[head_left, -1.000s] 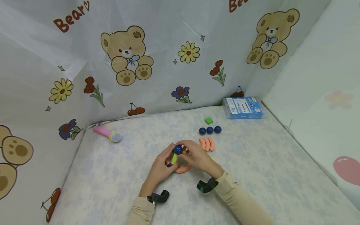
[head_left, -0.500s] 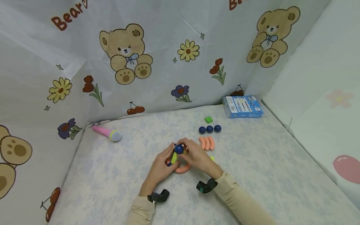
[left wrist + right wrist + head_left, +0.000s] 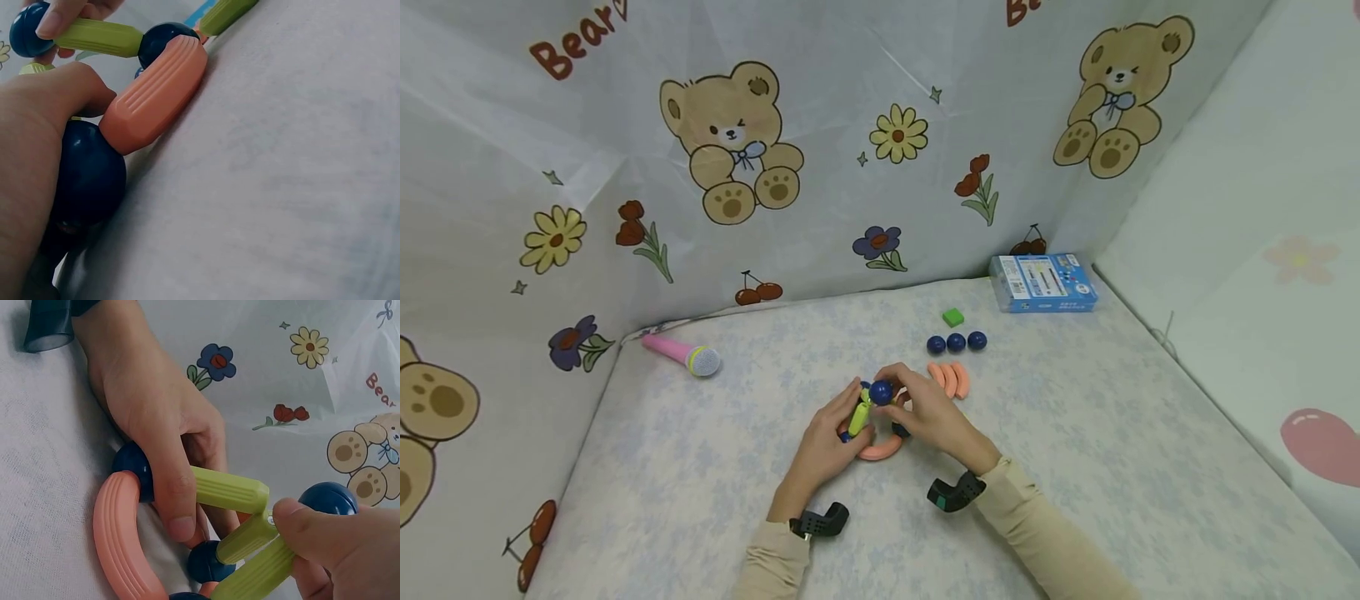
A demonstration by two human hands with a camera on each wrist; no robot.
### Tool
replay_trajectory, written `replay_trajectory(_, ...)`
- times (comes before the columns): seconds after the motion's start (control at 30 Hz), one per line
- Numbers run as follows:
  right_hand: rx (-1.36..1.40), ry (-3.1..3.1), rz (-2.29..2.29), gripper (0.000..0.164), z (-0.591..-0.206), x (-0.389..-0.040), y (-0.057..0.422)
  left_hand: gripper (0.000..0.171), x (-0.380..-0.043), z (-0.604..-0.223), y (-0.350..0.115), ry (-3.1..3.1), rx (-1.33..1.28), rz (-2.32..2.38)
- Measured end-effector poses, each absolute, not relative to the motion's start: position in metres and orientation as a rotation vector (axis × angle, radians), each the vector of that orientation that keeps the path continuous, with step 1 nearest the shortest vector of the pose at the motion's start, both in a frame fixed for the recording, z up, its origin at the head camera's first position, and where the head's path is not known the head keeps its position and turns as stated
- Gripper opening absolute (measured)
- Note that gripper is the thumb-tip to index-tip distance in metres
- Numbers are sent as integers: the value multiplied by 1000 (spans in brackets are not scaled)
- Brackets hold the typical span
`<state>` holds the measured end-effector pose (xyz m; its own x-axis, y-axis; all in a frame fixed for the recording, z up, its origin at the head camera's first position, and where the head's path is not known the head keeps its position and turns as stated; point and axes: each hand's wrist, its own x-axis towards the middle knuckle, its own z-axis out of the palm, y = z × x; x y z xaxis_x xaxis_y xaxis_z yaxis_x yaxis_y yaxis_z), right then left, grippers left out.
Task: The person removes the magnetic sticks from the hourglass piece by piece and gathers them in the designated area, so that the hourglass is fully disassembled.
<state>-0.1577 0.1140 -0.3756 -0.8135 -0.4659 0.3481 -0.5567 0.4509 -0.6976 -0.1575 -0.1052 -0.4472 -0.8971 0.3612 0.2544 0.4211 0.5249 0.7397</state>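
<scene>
One rod-and-ball frame (image 3: 881, 450) rests on the surface (image 3: 737, 442): my left hand (image 3: 823, 442) grips a green rod (image 3: 231, 489), my right hand (image 3: 936, 412) pinches the top blue ball (image 3: 881, 392), best eased squarely towards the rod tips.

A smooth, glossy finish, marked by bright highlights, is shown by the dark blue balls (image 3: 90, 169). Softly sheened, plastic-looking surfaces, scored with lengthwise grooves, are seen on the yellow-green rods (image 3: 230, 489) and curved orange pieces (image 3: 159, 94). The worktop (image 3: 700, 450) is covered in matt, finely woven cloth. The backdrop (image 3: 827, 58) is formed of thin, creased sheeting with a faint sheen. Clear plastic and glossy printing are combined in the box (image 3: 1047, 285). Smooth pink plastic is seen on the microphone's handle (image 3: 666, 347), and a rough, mesh-like texture on its grey head (image 3: 705, 361). Matt, wrinkled cloth is shown by the sleeves (image 3: 1033, 525).
</scene>
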Motion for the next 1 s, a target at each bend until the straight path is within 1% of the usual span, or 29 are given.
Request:
replay_trajectory(0.33, 920, -2542, 1356, 40, -378, -157, 112, 73, -158, -449, -106, -2677, -701, -1342)
replay_trajectory(0.6, 860, -2537, 1566, 38, -380, -153, 118, 75, -158, -448, -105, -2686, -699, -1352)
replay_trajectory(0.83, 776, -2561, 1413, 42, -383, -147, 137, 78, -159, -450, -104, -2704, -719, -1273)
replay_trajectory(1.0, 722, -2550, 1336, 44, -386, -144, 154, 76, -160, -452, -104, -2717, -730, -1247)
